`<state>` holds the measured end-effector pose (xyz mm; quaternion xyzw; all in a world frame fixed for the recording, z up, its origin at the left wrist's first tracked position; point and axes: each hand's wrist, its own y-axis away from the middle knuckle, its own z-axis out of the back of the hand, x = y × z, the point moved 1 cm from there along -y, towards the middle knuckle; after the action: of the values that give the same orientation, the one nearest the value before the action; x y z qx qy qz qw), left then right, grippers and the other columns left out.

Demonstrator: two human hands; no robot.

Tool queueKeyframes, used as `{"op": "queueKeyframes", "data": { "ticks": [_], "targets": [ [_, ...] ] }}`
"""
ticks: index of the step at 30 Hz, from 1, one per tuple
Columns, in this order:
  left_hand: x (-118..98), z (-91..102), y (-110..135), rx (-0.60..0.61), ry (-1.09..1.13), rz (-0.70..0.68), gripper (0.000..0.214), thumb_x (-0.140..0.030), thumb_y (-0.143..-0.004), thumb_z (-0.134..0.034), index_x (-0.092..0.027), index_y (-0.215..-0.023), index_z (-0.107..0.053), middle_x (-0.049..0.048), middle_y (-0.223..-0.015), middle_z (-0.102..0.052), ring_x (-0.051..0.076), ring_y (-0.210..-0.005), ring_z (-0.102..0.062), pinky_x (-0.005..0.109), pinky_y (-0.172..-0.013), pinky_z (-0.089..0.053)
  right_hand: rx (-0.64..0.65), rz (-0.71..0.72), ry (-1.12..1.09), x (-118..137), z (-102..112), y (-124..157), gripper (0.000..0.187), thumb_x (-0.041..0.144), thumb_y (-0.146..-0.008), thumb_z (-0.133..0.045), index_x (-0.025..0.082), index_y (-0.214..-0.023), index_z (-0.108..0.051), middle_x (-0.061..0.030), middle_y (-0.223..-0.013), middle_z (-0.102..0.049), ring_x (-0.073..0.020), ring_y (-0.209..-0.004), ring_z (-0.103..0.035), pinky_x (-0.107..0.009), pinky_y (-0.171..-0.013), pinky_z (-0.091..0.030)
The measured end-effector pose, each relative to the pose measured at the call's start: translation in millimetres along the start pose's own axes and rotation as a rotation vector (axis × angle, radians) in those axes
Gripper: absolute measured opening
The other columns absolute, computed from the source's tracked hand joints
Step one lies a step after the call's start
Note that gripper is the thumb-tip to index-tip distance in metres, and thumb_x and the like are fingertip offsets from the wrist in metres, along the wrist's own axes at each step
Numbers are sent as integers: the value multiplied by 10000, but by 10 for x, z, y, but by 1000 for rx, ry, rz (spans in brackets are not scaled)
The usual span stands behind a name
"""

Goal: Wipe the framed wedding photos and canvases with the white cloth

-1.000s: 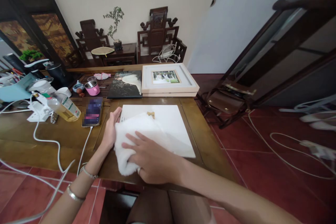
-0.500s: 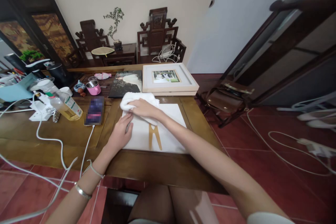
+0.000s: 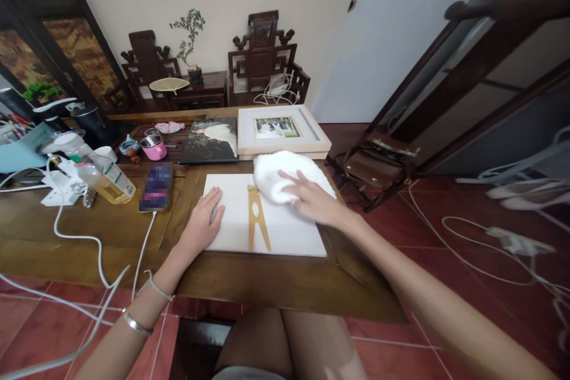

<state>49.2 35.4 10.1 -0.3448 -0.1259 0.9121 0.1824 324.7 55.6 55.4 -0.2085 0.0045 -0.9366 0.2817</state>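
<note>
A white rectangular panel (image 3: 229, 228) lies flat on the wooden table, with a gold-coloured A-shaped piece (image 3: 256, 219) on its face, like a frame's stand. Along the panel's left edge rests my left hand (image 3: 205, 218), open, fingers stretched forward and together. A folded white towel (image 3: 274, 169) covers the panel's upper right corner and hangs past its edge. On the towel presses my right hand (image 3: 309, 197), its fingers spread and bent into the cloth, dragging it along. Part of the panel beneath the towel is hidden.
Behind the panel are a framed photo (image 3: 285, 130) and a dark picture (image 3: 209, 141). To the left lie a phone (image 3: 155, 187) on a white cable, a bottle of yellowish liquid (image 3: 109, 178), a pink cup (image 3: 154, 147) and a power strip (image 3: 62, 184).
My right hand has swept the towel from the panel's upper left to its upper right, uncovering the top of the gold piece. My left hand stays at the left edge.
</note>
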Motion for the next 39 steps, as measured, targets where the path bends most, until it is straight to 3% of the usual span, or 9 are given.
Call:
{"op": "queueKeyframes", "data": {
  "ticks": [3, 8, 12, 17, 21, 24, 32, 35, 39],
  "targets": [
    [10, -12, -1, 43, -6, 0, 461, -310, -912, -446, -135, -1332, -513, 157, -1456, -441, 266, -1392, -347, 494, -1153, -270, 64, 111, 31, 278, -69, 603, 451, 13, -590, -414, 169, -897, -705, -42, -1494, -392, -290, -1446, -134, -602, -1160, -91],
    [32, -32, -8, 53, -1, 10, 466, -336, -918, -442, -122, -1326, -519, 172, -1454, -440, 268, -1401, -331, 483, -1163, -243, 215, 190, -7, 723, -2, 1165, 495, 2, -528, -407, 215, -867, -698, 10, -1500, -374, -256, -1441, -161, -578, -1176, -122],
    [46, -26, -62, 84, -41, 27, 478, -343, -928, -419, -89, -1321, -516, 200, -1464, -413, 277, -1412, -304, 498, -1161, -223, 168, 178, -11, 528, 32, 970, 526, -16, -537, -387, 200, -907, -690, -19, -1498, -384, -226, -1439, -167, -538, -1184, -134],
    [96, 18, -188, 144, -46, 6, 465, -344, -924, -419, -130, -1325, -518, 166, -1467, -421, 277, -1415, -292, 522, -1149, -232, 77, 136, -18, 17, -22, 264, 509, 4, -629, -394, 168, -1029, -665, -79, -1495, -388, -255, -1442, -141, -606, -1152, -123],
    [128, 30, -232, 98, -12, 13, 462, -359, -908, -456, -132, -1299, -552, 159, -1443, -454, 273, -1396, -337, 503, -1155, -237, 9, 80, 81, -174, -80, -135, 491, 31, -706, -419, 137, -1133, -636, -107, -1485, -401, -304, -1434, -173, -644, -1127, -131],
    [126, 21, -228, 62, 34, 24, 450, -362, -898, -486, -155, -1289, -566, 130, -1432, -478, 260, -1387, -360, 487, -1162, -238, -26, 70, 110, -85, -126, -60, 467, 34, -700, -439, 151, -1092, -663, -93, -1476, -419, -322, -1434, -171, -661, -1117, -136],
    [70, 15, -217, 78, 34, 47, 457, -352, -909, -473, -136, -1305, -548, 144, -1443, -461, 262, -1395, -341, 487, -1162, -238, 168, 212, 14, 572, -62, 929, 420, 28, -523, -444, 202, -791, -716, -63, -1496, -379, -324, -1432, -174, -663, -1129, -131],
    [66, 14, -213, 76, 47, 53, 440, -346, -908, -480, -164, -1303, -550, 126, -1445, -463, 260, -1396, -339, 497, -1161, -236, 152, 224, -30, 458, -51, 886, 461, 23, -517, -415, 216, -819, -705, -35, -1485, -399, -272, -1427, -217, -620, -1146, -149],
    [76, 18, -206, 96, 56, 53, 444, -336, -908, -479, -169, -1315, -537, 126, -1458, -445, 255, -1400, -332, 499, -1164, -231, 14, 191, -22, 24, -96, 389, 433, 50, -582, -425, 197, -882, -702, -74, -1456, -442, -287, -1423, -224, -633, -1139, -137]
  ]
}}
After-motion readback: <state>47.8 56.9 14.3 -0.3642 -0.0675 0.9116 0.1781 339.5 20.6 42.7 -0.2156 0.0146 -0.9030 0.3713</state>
